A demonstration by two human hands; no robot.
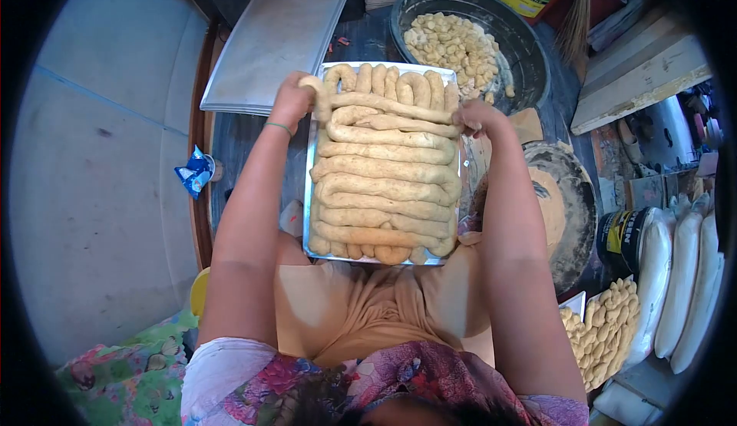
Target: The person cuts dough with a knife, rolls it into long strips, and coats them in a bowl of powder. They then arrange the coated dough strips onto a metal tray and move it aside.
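Observation:
A metal tray [309, 205] lies in front of me at my knees, stacked with long ropes of pale dough folded back and forth. Most upper rows run crosswise; at the far end several lengths of dough [384, 80] run lengthwise below them. My left hand [294, 104] is closed around the end of a dough rope [395, 108] at the tray's far left corner. At the right edge, my right hand [480, 117] has its fingers closed on the same side-to-side layer; exactly which strand it pinches is partly hidden.
Flat metal trays [272, 46] are stacked at far left. A large black tub [530, 65] holds dough pieces at far right. Nearer stand a round dusty basin [583, 203], a tray of small dough pieces [610, 334] and plastic-wrapped bundles [679, 280]. A wall [107, 180] borders the left.

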